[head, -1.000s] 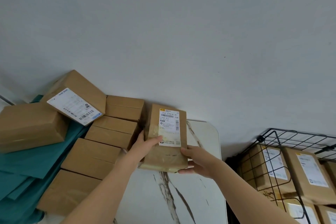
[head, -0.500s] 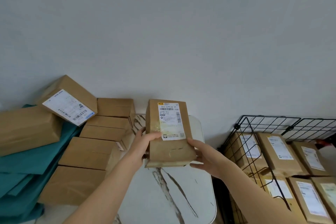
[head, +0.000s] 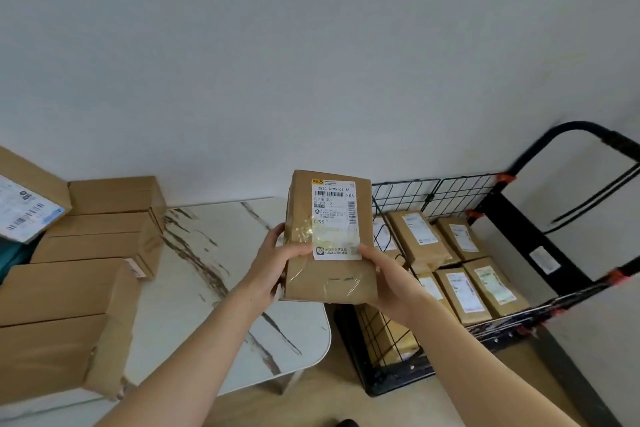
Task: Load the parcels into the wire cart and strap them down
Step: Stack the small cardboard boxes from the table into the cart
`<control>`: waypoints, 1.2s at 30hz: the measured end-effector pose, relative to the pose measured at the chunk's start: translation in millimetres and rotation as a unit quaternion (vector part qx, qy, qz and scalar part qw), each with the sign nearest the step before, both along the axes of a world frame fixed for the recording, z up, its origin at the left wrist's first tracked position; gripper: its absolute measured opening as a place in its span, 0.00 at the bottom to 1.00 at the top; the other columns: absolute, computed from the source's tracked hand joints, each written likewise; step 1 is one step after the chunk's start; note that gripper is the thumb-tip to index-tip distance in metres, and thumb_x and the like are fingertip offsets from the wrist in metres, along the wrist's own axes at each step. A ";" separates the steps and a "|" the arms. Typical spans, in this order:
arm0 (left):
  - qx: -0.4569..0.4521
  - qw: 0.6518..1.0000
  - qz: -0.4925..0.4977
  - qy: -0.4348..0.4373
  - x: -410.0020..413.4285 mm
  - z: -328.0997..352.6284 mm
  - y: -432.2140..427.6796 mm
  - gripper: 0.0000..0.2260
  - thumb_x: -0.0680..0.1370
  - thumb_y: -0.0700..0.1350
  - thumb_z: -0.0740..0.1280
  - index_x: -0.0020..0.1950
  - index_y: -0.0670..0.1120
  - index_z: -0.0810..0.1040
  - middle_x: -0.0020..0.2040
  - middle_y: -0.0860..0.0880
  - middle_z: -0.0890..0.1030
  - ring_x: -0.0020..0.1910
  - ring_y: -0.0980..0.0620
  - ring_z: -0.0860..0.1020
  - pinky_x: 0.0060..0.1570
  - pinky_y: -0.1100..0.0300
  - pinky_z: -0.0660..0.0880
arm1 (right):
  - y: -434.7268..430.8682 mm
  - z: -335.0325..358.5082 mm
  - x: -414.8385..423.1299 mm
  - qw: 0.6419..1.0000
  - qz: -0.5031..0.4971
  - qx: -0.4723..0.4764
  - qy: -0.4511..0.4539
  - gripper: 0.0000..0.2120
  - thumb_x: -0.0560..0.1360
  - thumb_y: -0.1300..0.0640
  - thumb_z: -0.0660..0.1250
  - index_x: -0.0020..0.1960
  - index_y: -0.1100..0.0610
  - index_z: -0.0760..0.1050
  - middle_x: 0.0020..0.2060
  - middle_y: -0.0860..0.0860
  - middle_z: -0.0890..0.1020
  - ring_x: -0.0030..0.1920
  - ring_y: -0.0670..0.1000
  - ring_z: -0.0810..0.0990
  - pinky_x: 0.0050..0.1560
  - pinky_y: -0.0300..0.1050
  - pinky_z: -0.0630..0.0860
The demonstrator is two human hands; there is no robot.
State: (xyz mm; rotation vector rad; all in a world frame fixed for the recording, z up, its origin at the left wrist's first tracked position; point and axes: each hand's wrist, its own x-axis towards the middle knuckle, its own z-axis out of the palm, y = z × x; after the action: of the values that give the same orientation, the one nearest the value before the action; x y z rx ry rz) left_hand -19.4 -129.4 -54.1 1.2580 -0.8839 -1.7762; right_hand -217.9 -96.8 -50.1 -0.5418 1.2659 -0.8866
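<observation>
Flanking parcel (head: pixel 329 236): left hand (head: pixel 273 263), right hand (head: pixel 388 282)

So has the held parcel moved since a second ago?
Yes. The parcel has gone right across the marble table, now at its edge beside the wire cart.

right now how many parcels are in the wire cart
7 parcels in the wire cart: three in back, three in front, one lower down. Others may be hidden beneath.

soft even daylight, wide-angle edge distortion, sharp
</observation>
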 end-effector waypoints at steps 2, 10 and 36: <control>-0.009 1.000 -0.017 -0.002 -17.4 2.1 1.3 0.30 0.73 0.41 0.70 0.71 0.52 0.62 0.53 0.49 0.81 0.49 0.49 0.81 0.40 0.57 0.75 | 5.2 5.0 -15.7 1.000 -0.016 -0.012 0.005 0.17 0.74 0.50 0.67 0.60 0.53 0.76 0.53 0.56 0.83 0.57 0.59 0.80 0.61 0.58 0.75; -0.034 0.995 -0.080 -0.040 -106.3 7.3 -10.3 0.31 0.73 0.39 0.70 0.71 0.54 0.61 0.56 0.47 0.78 0.51 0.47 0.79 0.49 0.54 0.76 | -8.3 5.5 -104.1 0.997 -0.058 -0.017 0.047 0.17 0.71 0.50 0.71 0.58 0.52 0.76 0.49 0.54 0.85 0.49 0.56 0.83 0.44 0.52 0.80; 0.318 0.922 0.001 -0.220 -371.4 -189.2 -69.7 0.24 0.74 0.53 0.69 0.66 0.43 0.72 0.56 0.47 0.81 0.55 0.46 0.79 0.60 0.48 0.74 | -95.6 -187.2 -354.9 0.955 0.184 0.229 0.037 0.19 0.71 0.58 0.68 0.62 0.53 0.73 0.54 0.51 0.82 0.55 0.50 0.78 0.52 0.48 0.75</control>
State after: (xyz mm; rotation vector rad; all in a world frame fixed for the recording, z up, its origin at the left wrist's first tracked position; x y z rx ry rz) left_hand -390.8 -199.1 -243.3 2.1352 -0.5325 -1.8817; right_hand -572.7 -192.4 -237.3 -0.4201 1.3300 -0.2468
